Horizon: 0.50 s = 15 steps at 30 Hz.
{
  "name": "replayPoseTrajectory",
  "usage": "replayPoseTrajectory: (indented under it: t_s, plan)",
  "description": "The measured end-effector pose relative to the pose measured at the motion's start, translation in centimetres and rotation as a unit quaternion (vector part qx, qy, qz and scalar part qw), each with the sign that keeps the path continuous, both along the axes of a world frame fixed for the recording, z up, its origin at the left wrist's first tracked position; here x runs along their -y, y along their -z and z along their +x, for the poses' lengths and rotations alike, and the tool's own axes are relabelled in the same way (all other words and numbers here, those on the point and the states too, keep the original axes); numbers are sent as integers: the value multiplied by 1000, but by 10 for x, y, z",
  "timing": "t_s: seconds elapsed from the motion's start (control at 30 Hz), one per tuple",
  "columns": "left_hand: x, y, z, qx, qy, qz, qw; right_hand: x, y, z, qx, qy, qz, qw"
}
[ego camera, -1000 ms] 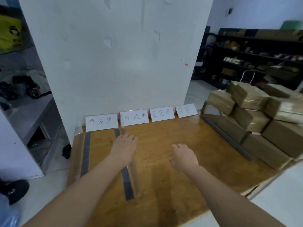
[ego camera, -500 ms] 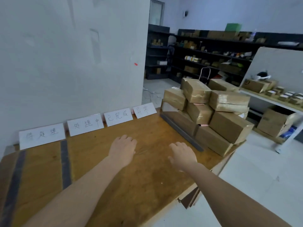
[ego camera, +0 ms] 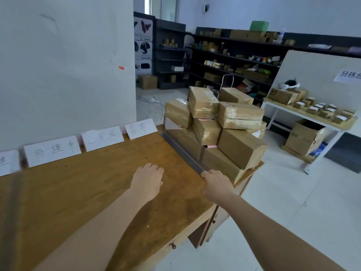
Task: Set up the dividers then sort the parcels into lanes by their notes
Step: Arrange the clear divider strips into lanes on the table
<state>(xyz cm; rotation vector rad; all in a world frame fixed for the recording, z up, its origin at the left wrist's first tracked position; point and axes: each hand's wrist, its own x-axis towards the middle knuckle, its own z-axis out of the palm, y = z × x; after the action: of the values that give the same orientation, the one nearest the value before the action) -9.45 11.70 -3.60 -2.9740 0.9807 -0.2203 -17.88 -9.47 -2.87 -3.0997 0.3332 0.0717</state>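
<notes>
My right grip (ego camera: 216, 184) lies at the near end of the divider (ego camera: 181, 151), which runs along the foot of the parcels (ego camera: 240, 116) stacked at the table's (ego camera: 97, 182) right edge. I cannot tell if its fingers have closed on it, and my left grip (ego camera: 147, 179) hangs released over the table's middle. The divider looks thin, stiff and light, so I'd pinch its near end and steady it midway; the taped parcels look slick, wanting both sides held.

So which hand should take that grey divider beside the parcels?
Right: the right hand is at the near end of the grey divider; the left hand is over the table, farther from it.
</notes>
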Motion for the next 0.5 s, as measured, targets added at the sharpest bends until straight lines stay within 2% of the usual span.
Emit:
replayPoseTrajectory:
  t_s: [0.5]
  plan:
    - [130, 28, 75, -38, 22, -6, 999, 109, 24, 72, 9, 39, 29, 999]
